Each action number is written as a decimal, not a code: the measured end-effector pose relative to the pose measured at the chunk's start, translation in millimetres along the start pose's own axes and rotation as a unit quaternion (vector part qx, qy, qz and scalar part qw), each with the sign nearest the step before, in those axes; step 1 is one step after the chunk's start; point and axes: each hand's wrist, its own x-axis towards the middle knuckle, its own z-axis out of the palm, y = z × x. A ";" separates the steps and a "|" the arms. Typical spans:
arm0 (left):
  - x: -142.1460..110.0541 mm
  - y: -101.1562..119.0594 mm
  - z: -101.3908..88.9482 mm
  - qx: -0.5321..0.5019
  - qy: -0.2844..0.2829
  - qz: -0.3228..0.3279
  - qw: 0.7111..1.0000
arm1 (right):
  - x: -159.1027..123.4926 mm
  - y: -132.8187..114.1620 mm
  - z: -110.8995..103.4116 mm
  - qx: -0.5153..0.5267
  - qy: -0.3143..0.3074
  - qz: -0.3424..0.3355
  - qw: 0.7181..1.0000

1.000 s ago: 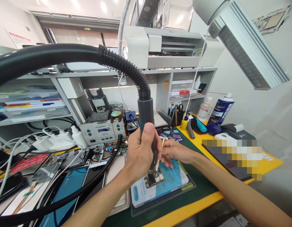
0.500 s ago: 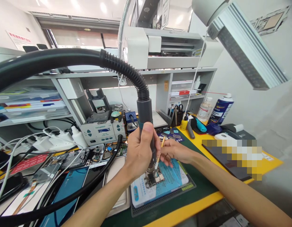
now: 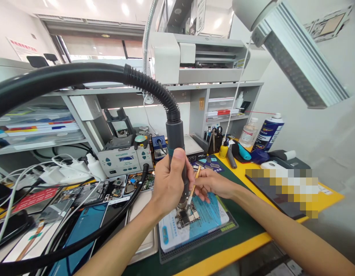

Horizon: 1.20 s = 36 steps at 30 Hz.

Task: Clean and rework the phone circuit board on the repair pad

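Note:
My left hand (image 3: 169, 184) is wrapped round the dark grey handle of a hot air gun (image 3: 175, 134), held upright with its nozzle just over a phone circuit board (image 3: 188, 217). A thick black hose arches from its top to the left. Between the fingers of my right hand (image 3: 213, 183) is a slim gold-coloured brush (image 3: 196, 183), slanting down so its pale tip is at the board beside the nozzle. Whether the tip touches the board, I cannot tell. Beneath the board lies a blue and white work pad (image 3: 203, 226).
A grey hot air station (image 3: 126, 161) stands behind my left hand. Phones and phone parts, including a blue phone (image 3: 82, 226), crowd the left side. Bottles and a spray can (image 3: 267, 132) stand at the back right. A lamp (image 3: 306, 61) hangs at upper right.
The hot air gun and its hose have shifted very slightly left. The brush has moved a little, its tip still beside the nozzle. Both hands keep their grips.

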 end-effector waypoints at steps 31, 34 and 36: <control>1.4 -0.3 -1.9 -0.029 -0.010 0.023 0.999 | 0.9 0.1 0.7 -0.005 0.012 0.005 1.000; 1.2 -0.1 -1.8 -0.028 -0.009 0.023 0.999 | 0.9 0.6 0.4 -0.007 0.011 0.005 1.000; 0.6 0.0 -1.3 -0.027 -0.009 0.023 0.999 | 0.9 1.0 0.2 -0.007 0.009 0.003 1.000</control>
